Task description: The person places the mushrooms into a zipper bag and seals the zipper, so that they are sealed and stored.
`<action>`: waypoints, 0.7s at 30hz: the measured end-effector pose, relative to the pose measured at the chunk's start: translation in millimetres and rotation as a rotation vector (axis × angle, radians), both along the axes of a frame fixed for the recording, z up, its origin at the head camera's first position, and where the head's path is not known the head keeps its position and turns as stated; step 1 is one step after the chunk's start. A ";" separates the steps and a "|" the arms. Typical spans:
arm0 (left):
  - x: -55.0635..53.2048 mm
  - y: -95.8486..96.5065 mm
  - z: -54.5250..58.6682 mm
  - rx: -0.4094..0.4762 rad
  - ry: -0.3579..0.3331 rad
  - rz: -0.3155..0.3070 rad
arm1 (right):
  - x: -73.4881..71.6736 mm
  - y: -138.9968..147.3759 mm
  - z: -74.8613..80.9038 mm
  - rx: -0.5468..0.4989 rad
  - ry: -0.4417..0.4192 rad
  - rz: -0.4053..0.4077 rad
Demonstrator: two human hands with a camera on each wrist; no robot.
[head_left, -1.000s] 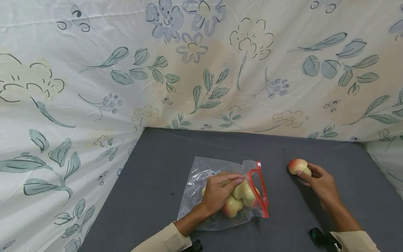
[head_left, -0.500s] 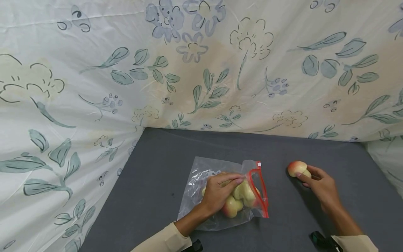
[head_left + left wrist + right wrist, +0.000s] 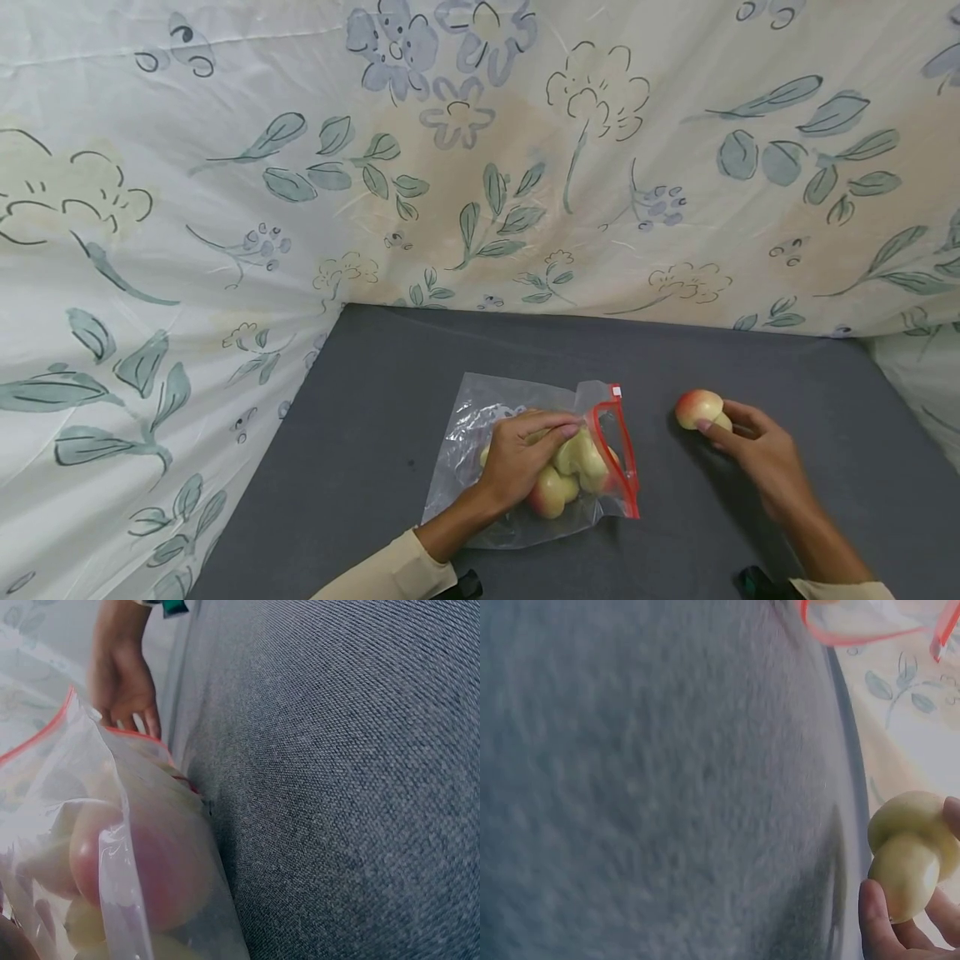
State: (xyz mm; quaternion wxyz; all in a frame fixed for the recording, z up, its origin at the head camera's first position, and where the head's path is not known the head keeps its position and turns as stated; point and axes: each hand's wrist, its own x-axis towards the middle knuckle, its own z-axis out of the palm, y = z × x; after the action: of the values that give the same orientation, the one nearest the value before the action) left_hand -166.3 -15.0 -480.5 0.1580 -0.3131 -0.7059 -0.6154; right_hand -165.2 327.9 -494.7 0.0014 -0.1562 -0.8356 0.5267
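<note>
A clear zip bag (image 3: pixel 465 425) with a red zip strip (image 3: pixel 632 467) lies on the grey surface, its mouth facing right and gaping. Several red-and-yellow rounded fruits (image 3: pixel 551 492) are inside it. My left hand (image 3: pixel 513 467) reaches over the bag and pinches its upper film near the mouth between thumb and fingers. To the right of the bag, my right hand (image 3: pixel 772 458) holds another red-and-yellow lobed fruit (image 3: pixel 697 408) by the thumb and fingertips. In the right wrist view this fruit (image 3: pixel 907 862) shows pale, yellow-green rounded lobes. Its exact kind is unclear.
The grey cloth surface (image 3: pixel 360 417) runs back to a hanging floral cloth (image 3: pixel 480 208). More floral cloth (image 3: pixel 187 350) borders the left side. A white slider piece (image 3: pixel 617 390) sits at the far end of the bag's zip strip.
My right hand has moved slightly left and nearer to me with the fruit, towards the bag's mouth. The left hand and the bag have stayed in place.
</note>
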 end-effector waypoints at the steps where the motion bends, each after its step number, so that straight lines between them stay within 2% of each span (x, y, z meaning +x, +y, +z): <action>1: 0.0 0.0 0.1 -0.001 0.000 0.000 | 1.1 -0.8 0.5 -0.009 -0.002 0.004; 15: -0.3 0.2 -0.2 -0.003 0.000 -0.009 | 18.6 -9.4 8.6 -0.038 -0.048 0.054; 21: 0.0 0.2 0.0 -0.007 -0.006 -0.006 | 24.8 -13.0 11.3 -0.061 -0.030 0.064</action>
State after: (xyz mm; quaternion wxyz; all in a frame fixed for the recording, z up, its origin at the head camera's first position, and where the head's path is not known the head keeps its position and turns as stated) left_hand -166.3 -14.8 -480.5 0.1531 -0.3140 -0.7075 -0.6143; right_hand -140.4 314.9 -483.4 -0.0327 -0.1373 -0.8237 0.5492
